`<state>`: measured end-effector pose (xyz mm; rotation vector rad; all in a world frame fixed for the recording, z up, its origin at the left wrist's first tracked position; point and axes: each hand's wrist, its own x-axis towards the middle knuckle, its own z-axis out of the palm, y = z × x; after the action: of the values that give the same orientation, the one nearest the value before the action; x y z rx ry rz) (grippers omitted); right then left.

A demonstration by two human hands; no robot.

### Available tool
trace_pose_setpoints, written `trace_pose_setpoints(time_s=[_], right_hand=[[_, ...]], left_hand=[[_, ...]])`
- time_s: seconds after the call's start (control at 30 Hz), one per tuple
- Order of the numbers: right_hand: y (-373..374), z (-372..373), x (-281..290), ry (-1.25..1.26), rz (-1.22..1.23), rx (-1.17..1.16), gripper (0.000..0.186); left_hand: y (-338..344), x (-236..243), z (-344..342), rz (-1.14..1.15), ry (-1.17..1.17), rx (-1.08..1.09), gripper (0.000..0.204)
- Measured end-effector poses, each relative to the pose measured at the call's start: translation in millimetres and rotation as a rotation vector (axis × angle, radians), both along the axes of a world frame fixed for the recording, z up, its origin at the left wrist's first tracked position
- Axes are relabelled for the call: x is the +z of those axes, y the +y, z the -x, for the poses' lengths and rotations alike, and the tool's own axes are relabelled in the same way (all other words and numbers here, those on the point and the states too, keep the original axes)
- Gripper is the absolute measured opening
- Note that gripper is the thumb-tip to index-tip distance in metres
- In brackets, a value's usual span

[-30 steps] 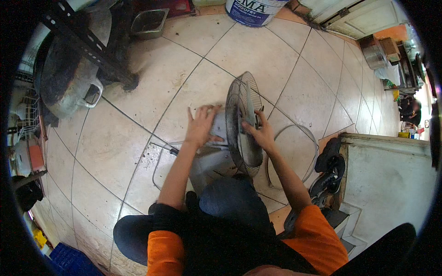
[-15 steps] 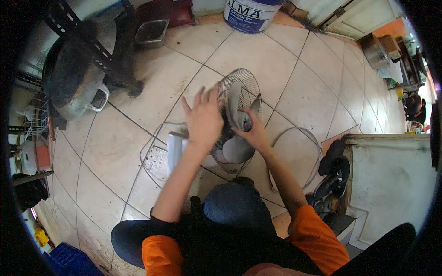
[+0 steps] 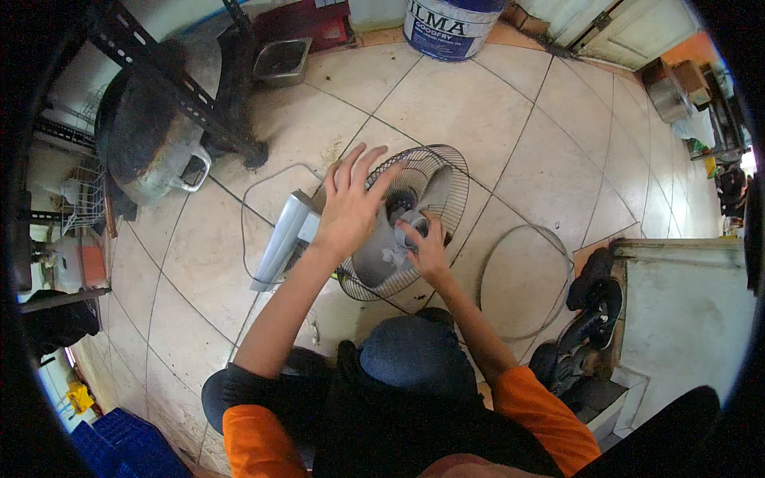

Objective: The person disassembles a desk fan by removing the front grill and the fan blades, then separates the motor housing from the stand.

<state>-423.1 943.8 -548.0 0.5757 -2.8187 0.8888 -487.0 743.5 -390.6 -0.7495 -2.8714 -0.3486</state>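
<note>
Front guard ring (image 3: 522, 283) already off, lying on the floor tiles (image 3: 478, 103). Left hand (image 3: 348, 209) spread flat on the fan blade (image 3: 382, 251), right hand (image 3: 426, 248) pinched on the hub cap (image 3: 413, 224). Blade not yet removed, rear grille (image 3: 434, 171) in place.

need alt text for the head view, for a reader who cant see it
Seen from above, a person sitting on a tiled floor works on a fan lying in front of them: the left hand rests open on its wire guard, the right hand fingers the hub. A loose wire ring lies to the right, a blue-and-white bucket stands beyond.
</note>
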Motion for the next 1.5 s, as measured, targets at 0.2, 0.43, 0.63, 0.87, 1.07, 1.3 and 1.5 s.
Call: trace_pose_setpoints(time_s=[0.2, 0.43, 0.63, 0.87, 1.07, 1.3, 1.5], right_hand=[[12.8, 5.5, 15.7, 0.066, -0.145, 0.147, 0.077], [17.1, -4.8, 3.8, -0.074, 0.349, -0.113, 0.085], [0.7, -14.5, 29.4, -0.108, 0.417, -0.461, 0.069], [-23.6, 5.5, 36.0, -0.289, -0.125, -0.484, 0.087], [-6.1, 13.7, 18.1, -0.16, -0.072, -0.269, 0.083], [-3.2, 27.3, 35.2, 0.0, -0.04, -0.113, 0.071], [5.6, 36.5, 49.0, 0.041, -0.127, 0.013, 0.074]], left_hand=[[10.7, 7.5, 6.0, -0.383, -0.06, 0.16, 0.057], [7.5, -20.5, 15.3, -0.443, -0.11, 0.165, 0.041], [4.8, -20.7, 11.2, -0.494, -0.158, 0.228, 0.046], [24.2, -18.7, -3.2, -0.055, 0.206, 0.026, 0.04], [55.7, -54.3, -1.7, 0.44, -0.291, -0.056, 0.03], [20.7, -102.4, 31.6, 1.524, 0.241, -0.397, 0.07], [34.9, -94.4, 48.6, 1.38, 0.119, -0.474, 0.068]])
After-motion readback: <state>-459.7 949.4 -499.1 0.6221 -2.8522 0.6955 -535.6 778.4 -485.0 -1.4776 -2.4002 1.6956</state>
